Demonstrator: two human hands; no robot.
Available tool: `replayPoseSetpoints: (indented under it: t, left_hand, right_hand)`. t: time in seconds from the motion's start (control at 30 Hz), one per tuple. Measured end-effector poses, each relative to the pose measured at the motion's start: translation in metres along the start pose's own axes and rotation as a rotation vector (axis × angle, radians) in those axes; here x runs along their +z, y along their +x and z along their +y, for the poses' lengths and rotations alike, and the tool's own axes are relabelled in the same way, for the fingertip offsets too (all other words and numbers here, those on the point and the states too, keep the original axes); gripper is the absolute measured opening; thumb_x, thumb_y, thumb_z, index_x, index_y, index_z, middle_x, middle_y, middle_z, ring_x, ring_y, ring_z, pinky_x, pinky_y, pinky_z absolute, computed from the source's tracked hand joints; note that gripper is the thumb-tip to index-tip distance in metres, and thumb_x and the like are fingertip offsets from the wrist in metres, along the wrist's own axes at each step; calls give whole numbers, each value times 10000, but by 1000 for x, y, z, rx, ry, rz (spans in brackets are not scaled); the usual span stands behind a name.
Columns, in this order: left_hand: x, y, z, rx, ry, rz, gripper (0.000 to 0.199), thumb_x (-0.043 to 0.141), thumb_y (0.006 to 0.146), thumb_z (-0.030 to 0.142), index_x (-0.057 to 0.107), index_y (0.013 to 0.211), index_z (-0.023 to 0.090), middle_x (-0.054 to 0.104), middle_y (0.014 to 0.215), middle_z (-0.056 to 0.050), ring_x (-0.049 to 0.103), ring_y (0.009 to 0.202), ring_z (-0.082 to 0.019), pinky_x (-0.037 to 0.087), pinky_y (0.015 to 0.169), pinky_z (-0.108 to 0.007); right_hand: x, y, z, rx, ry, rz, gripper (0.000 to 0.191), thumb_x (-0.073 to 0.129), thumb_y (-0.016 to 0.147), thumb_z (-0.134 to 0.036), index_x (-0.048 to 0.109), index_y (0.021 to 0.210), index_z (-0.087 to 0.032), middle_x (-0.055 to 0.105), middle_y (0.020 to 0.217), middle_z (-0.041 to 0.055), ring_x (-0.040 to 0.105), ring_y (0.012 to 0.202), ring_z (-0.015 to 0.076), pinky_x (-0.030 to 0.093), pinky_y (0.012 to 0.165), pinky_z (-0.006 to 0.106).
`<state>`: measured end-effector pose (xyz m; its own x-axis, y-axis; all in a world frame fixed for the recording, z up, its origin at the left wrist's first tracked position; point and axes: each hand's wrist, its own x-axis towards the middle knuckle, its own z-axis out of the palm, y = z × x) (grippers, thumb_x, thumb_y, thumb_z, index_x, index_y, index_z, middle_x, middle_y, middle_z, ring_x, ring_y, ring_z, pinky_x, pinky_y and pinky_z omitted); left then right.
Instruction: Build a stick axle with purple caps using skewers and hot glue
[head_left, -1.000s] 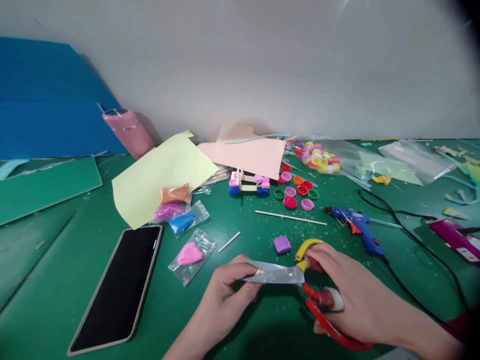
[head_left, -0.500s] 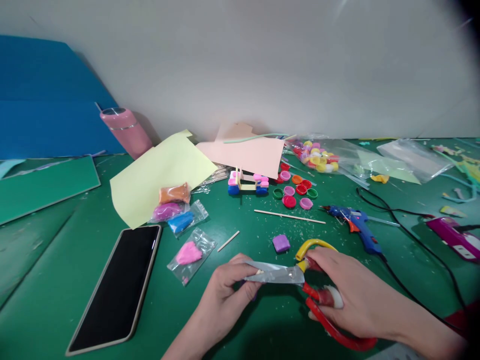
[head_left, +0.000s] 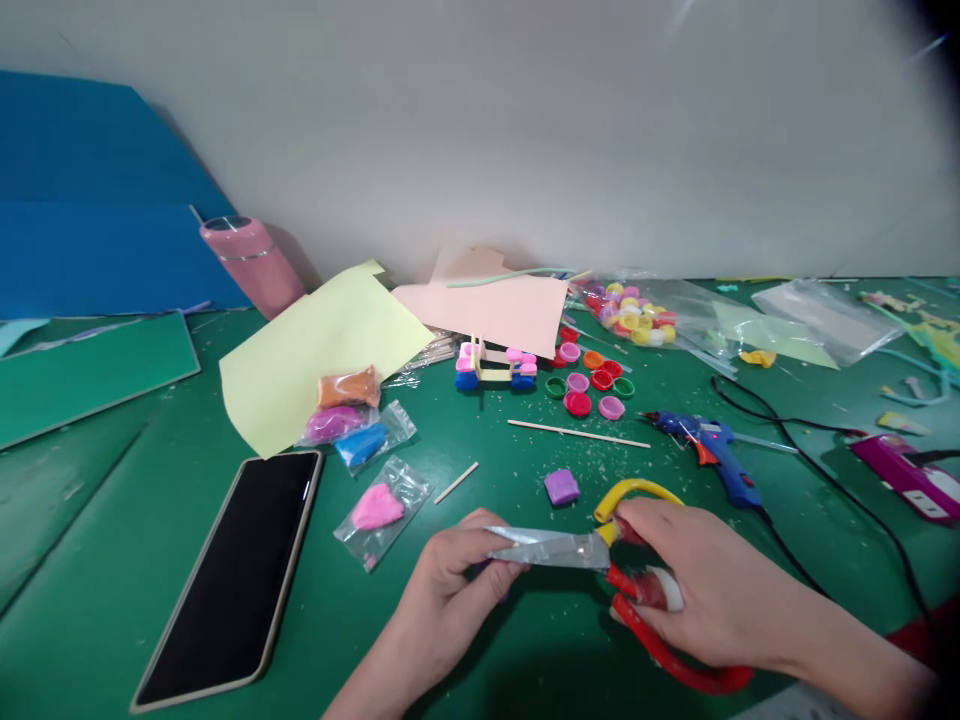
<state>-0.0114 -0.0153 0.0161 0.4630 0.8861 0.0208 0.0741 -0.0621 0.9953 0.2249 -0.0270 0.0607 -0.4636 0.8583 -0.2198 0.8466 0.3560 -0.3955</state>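
The right hand [head_left: 697,590] grips red-and-yellow-handled scissors [head_left: 559,549], fingers wrapped round the handles; the blades, slightly parted, reach across to the left hand [head_left: 457,585], whose thumb and forefinger pinch a small purple piece [head_left: 478,568], mostly hidden; just beyond the blades lies a purple block [head_left: 562,487]; past the right hand rests a blue glue gun [head_left: 724,460]; left of the left hand, a smartphone [head_left: 229,585].

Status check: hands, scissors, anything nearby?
Right hand gripping scissors. Left hand at the blades, its hold unclear. Purple block just beyond, apart from scissors.
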Motion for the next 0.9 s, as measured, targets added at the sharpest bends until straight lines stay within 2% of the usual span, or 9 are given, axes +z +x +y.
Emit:
replayPoseSetpoints:
  t: [0.23, 0.5, 0.77, 0.9]
  left_hand:
    - [1, 1, 0, 31, 36, -6, 264, 496, 837, 227, 611, 624, 122, 544, 627, -51, 467, 620, -153, 360, 560, -257]
    - [-1, 3, 4, 15, 16, 2, 246, 505, 828, 193, 623, 616, 156, 564, 660, -38, 494, 660, -155, 369, 583, -241]
    - [-1, 1, 5, 19, 34, -9, 228, 506, 829, 188, 648, 654, 157, 555, 657, -40, 488, 673, -162, 372, 595, -247]
    - [-1, 1, 5, 5, 30, -5, 235, 506, 831, 204, 654, 660, 136, 541, 620, -41, 482, 644, -159, 369, 573, -248]
  right_hand:
    - [4, 2, 4, 11, -20, 5, 143, 563, 716, -255, 426, 738, -218, 505, 680, -19, 421, 562, 143, 309, 508, 250]
    - [-1, -1, 3, 32, 5, 20, 206, 615, 683, -293, 455, 785, -213, 532, 769, 14, 464, 635, 168, 354, 535, 262]
    - [-3, 0, 2, 26, 0, -9, 204, 611, 686, -295, 438, 764, -218, 535, 760, 10, 469, 624, 169, 365, 536, 270]
    - [-3, 1, 3, 23, -18, -11, 238, 620, 685, -349, 440, 764, -214, 537, 736, 5, 466, 600, 166, 365, 534, 276]
